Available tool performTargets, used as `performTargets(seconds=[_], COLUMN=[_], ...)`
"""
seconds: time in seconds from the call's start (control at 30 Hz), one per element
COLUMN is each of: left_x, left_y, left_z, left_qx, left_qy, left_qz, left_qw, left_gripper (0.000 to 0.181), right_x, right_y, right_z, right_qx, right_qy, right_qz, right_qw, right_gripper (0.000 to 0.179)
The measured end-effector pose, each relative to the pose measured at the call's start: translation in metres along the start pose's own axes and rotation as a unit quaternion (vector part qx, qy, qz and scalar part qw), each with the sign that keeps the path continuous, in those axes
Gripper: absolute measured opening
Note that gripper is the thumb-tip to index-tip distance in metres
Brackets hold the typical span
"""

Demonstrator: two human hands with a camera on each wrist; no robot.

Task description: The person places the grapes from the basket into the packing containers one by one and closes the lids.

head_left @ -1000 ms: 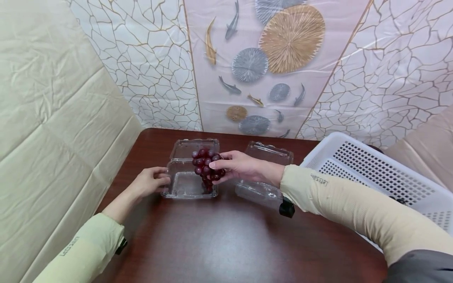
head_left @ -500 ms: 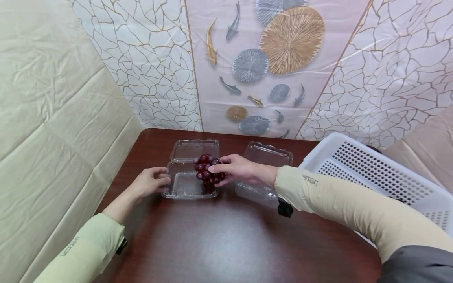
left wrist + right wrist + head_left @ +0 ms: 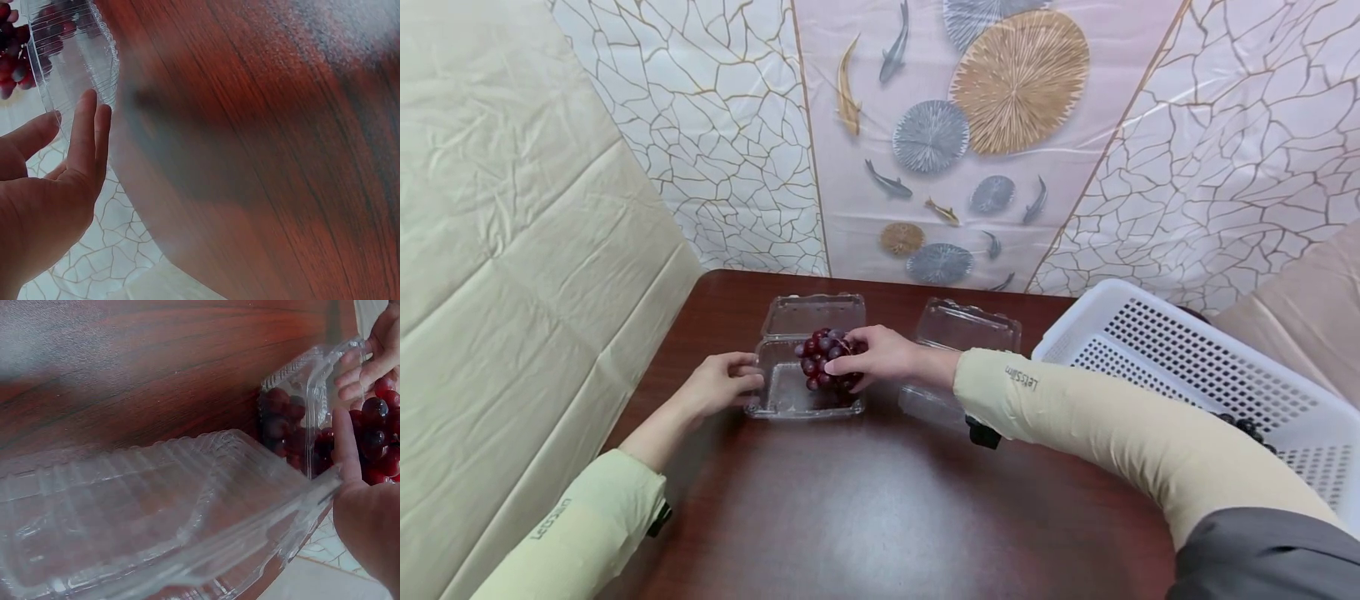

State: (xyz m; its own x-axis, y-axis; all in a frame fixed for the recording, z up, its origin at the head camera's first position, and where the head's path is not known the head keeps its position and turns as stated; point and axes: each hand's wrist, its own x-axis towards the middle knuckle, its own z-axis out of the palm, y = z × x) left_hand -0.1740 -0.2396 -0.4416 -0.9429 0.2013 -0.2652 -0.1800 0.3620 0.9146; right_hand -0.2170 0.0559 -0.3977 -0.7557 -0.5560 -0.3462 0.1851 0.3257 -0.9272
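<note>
A bunch of red grapes (image 3: 820, 357) is in my right hand (image 3: 886, 358), thumb on the near side. Its lower part reaches into the left clear plastic clamshell box (image 3: 780, 385), whose lid (image 3: 801, 317) lies folded back. In the right wrist view, grapes (image 3: 284, 415) show through the box wall. My left hand (image 3: 718, 385) is at the box's left side with fingers extended. In the left wrist view, the left hand (image 3: 62, 169) has its thumb and straight fingertips at the edge of the clear box (image 3: 78, 56).
A second open clamshell box (image 3: 928, 404) stands to the right, partly behind my right forearm. Beyond it, a white perforated basket (image 3: 1206, 367) holds dark round fruit (image 3: 1247, 427) at the table's right. A patterned cloth wall (image 3: 737, 167) borders the brown table (image 3: 865, 508).
My right hand has moved left and slightly down with the grapes, so the bunch sits lower over the left box. The left hand has stayed at the box's side.
</note>
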Motion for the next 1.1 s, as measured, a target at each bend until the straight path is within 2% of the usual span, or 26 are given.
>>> performTargets(seconds=[0.13, 0.23, 0.37, 0.47, 0.5, 0.73, 0.97, 1.1], left_x=[0.000, 0.000, 0.000, 0.001, 0.001, -0.001, 0.000, -0.001], left_y=[0.000, -0.001, -0.003, -0.004, -0.004, -0.002, -0.002, -0.002], left_z=[-0.001, -0.002, 0.000, 0.002, 0.003, 0.002, 0.003, 0.001], left_qx=[-0.002, -0.001, 0.002, 0.007, 0.007, 0.014, 0.012, 0.015], left_qy=[0.001, 0.003, 0.001, 0.000, 0.000, 0.006, 0.007, 0.007], left_qz=[-0.001, 0.000, 0.003, 0.007, 0.008, 0.009, 0.006, 0.006], left_qw=[1.0000, 1.0000, 1.0000, 1.0000, 0.9999, 0.9998, 0.9999, 0.9999], left_gripper=[0.054, 0.053, 0.052, 0.051, 0.051, 0.051, 0.052, 0.053], right_x=[0.005, 0.010, 0.015, 0.016, 0.017, 0.023, 0.027, 0.026], right_y=[-0.003, -0.005, -0.006, -0.006, -0.006, -0.005, -0.003, -0.008], right_z=[0.008, 0.015, 0.021, 0.024, 0.024, 0.029, 0.029, 0.024], right_qx=[-0.083, -0.171, -0.302, -0.369, -0.382, -0.399, -0.435, -0.454], right_qy=[0.005, 0.007, 0.015, 0.022, 0.021, 0.008, -0.006, -0.013], right_qz=[-0.017, -0.040, -0.080, -0.101, -0.104, -0.116, -0.130, -0.144], right_qw=[0.9964, 0.9845, 0.9498, 0.9235, 0.9182, 0.9098, 0.8912, 0.8792], right_gripper=[0.046, 0.048, 0.048, 0.046, 0.046, 0.050, 0.060, 0.058])
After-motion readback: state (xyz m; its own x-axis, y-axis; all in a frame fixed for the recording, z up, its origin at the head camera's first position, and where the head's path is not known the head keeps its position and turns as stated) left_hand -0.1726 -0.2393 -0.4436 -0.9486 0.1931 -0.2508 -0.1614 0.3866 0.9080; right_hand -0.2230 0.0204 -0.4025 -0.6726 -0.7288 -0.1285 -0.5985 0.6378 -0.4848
